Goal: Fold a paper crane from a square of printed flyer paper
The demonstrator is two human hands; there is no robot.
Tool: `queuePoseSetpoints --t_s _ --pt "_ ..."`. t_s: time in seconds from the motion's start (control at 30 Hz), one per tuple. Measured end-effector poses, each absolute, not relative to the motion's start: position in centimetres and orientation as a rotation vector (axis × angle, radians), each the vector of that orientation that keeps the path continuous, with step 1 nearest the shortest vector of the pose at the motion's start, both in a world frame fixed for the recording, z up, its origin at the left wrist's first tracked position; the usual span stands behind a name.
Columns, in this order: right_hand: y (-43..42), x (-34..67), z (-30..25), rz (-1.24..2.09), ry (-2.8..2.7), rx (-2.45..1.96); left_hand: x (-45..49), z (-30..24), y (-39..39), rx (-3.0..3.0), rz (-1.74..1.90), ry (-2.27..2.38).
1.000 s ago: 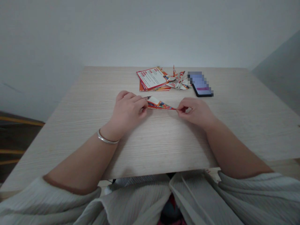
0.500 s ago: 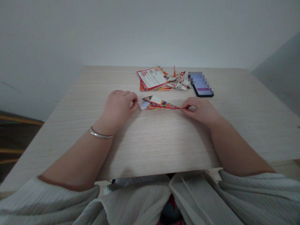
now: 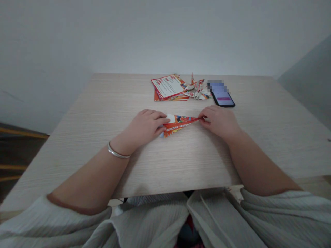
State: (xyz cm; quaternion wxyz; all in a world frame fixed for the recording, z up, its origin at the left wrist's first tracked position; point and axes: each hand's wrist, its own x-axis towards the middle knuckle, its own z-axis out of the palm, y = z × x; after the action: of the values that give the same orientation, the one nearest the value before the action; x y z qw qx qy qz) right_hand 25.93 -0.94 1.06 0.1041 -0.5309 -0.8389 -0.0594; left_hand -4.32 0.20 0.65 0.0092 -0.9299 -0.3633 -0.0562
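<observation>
Between my hands is a folded sheet of printed paper, orange and red with white lettering, narrowing to a point at the right. My left hand grips its wide left end, thumb below and fingers on top, covering part of it. At the tapered tip, my right hand pinches the paper between thumb and forefinger. A silver bangle circles my left wrist.
A pale wood-grain table carries everything. Toward the back lie a stack of printed leaflets, folded paper figures touching its right side, and a phone with a lit screen. A wall rises behind.
My left hand has moved right and slightly nearer me, further over the paper. The paper's wide end has swung toward me, showing more orange. My right hand keeps its pinch on the tip.
</observation>
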Motion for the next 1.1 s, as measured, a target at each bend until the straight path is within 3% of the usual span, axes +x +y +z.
queuePoseSetpoints --t_s 0.2,0.33,0.57,1.1 --pt "-0.8 26.1 1.0 -0.287 -2.360 -1.731 -4.2 0.6 0.1 -2.900 -0.174 -1.156" --pt "-0.9 25.6 0.6 -0.184 -2.192 -1.815 -4.2 0.3 0.1 -2.908 -0.221 -1.171" --pt "-1.2 23.3 -0.3 0.145 -2.228 -1.509 -3.6 0.7 -0.4 -2.876 -0.238 -1.139" --pt "-2.0 21.4 -0.1 0.118 -2.519 -1.376 -2.6 0.8 -1.6 -2.818 -0.259 -1.223"
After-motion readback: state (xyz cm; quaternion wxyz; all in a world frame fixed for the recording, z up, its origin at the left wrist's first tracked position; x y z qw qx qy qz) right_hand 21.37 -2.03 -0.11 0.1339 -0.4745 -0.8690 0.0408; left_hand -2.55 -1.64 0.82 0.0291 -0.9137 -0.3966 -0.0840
